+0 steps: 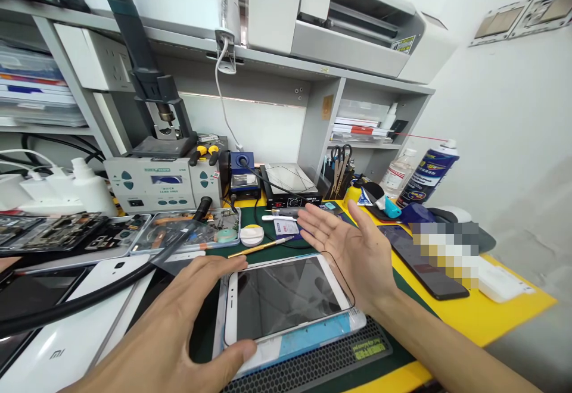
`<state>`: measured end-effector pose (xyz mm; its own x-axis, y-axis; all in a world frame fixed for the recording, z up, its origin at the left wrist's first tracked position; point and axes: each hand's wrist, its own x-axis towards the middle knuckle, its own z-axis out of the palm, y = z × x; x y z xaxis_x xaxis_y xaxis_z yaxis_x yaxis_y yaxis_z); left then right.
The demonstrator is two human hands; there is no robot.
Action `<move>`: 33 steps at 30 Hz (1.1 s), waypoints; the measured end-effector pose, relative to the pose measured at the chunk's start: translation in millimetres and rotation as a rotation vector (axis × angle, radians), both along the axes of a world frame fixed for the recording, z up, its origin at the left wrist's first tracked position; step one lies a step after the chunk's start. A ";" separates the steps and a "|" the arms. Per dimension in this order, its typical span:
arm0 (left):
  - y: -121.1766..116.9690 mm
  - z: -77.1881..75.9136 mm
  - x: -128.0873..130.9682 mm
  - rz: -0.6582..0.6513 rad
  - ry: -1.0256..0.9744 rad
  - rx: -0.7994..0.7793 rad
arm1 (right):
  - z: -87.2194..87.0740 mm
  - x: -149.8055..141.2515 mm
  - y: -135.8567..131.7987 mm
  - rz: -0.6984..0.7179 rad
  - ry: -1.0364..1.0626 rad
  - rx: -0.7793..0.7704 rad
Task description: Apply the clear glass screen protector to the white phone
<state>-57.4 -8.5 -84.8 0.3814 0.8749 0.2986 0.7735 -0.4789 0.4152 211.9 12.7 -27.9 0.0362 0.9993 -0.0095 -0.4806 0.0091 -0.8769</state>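
Pixel blocks [447,256] mask an object above the yellow worktop [485,318]; the left hand [165,315] covers part of a white-bordered, dark-screened rectangular device [286,298]. The left edge crops a thick black hose [89,296]; fine print on a blue-and-white aerosol can [429,172] is illegible.

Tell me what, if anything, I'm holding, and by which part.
Left hand: finger and thumb at the two left-end corners of the white-framed device; whether they grip it can't be told. Right hand: open beside its right end, gripping nothing.

Between left hand [181,312] and right hand [355,253] lies a phone [286,298].
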 end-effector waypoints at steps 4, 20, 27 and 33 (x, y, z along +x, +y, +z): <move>0.2 2.1 1.5 0.018 -0.020 -0.004 | 3.0 -1.6 -0.1 -0.054 0.054 -0.049; -4.0 14.8 1.6 -0.042 -0.001 -0.074 | 3.0 -0.1 0.9 -0.112 0.113 -0.080; -9.7 31.6 8.5 -0.023 -0.102 -0.156 | 3.7 0.1 2.5 -0.112 0.119 -0.101; -8.4 38.7 10.7 -0.080 -0.116 -0.247 | 8.3 -3.2 3.3 -0.142 0.099 -0.124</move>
